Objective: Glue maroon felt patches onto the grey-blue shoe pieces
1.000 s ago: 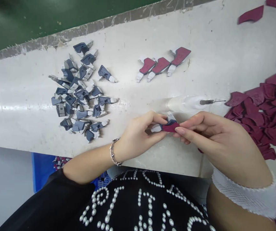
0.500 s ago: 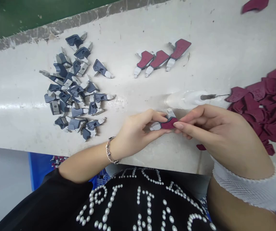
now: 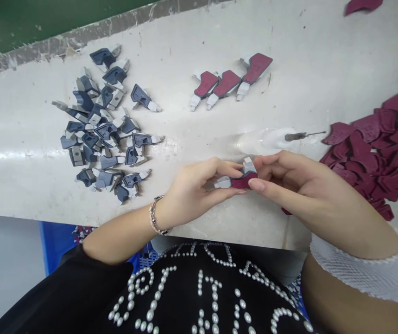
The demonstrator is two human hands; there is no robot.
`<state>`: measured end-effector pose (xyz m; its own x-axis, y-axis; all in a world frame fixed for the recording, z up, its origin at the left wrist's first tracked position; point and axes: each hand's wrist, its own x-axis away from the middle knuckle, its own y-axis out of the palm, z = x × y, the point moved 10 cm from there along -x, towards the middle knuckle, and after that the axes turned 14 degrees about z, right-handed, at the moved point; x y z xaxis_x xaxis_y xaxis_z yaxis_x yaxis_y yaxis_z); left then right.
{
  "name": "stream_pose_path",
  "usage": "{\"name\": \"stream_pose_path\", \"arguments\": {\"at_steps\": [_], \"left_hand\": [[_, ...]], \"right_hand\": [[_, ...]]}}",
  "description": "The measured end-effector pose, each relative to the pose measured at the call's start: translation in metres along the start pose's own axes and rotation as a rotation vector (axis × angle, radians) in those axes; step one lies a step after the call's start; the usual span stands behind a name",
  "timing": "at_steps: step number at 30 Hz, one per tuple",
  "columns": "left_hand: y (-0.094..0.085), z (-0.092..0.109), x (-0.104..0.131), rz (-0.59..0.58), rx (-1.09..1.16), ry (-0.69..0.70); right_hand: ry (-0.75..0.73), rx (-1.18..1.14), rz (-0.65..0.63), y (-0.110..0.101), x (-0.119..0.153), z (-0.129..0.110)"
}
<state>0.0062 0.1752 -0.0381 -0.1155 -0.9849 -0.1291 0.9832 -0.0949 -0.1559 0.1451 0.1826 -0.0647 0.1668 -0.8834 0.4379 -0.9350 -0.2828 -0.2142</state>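
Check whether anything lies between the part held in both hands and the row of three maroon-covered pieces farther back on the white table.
Only the clear dropper bottle lies slightly right of that path from the grey-and-maroon part; the white table looks otherwise bare up to the three maroon-covered pieces.

Small part [image 3: 237,178] between both hands

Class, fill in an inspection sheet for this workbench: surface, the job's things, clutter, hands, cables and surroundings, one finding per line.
Surface: white table, scuffed and worn along its far edge.
Job's things: small part with a grey body and a maroon cover, pinched between both hands.
Clutter: pile of blue-grey parts on the left; three maroon-covered parts in a row; heap of maroon covers on the right; clear bottle with a needle tip lying on its side.
Hands: left hand and right hand both grip the part.
Cables: nothing seen.
Surroundings: green surface beyond the table; blue crate below.
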Motion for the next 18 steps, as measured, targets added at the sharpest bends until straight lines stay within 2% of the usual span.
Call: {"name": "stream_pose_path", "arguments": {"at_steps": [6, 13, 18], "left_hand": [[0.002, 0.003, -0.001, -0.027, 0.065, 0.01], [0.0, -0.005, -0.002, -0.014, 0.234, -0.147], [-0.001, -0.003, -0.004, 0.006, 0.252, -0.137]], "right_hand": [[-0.048, 0.022, -0.112, 0.015, 0.006, -0.008], [-0.041, 0.097, -0.053, 0.008, 0.013, -0.008], [-0.089, 0.154, -0.039, 0.008, 0.013, -0.01]]}}
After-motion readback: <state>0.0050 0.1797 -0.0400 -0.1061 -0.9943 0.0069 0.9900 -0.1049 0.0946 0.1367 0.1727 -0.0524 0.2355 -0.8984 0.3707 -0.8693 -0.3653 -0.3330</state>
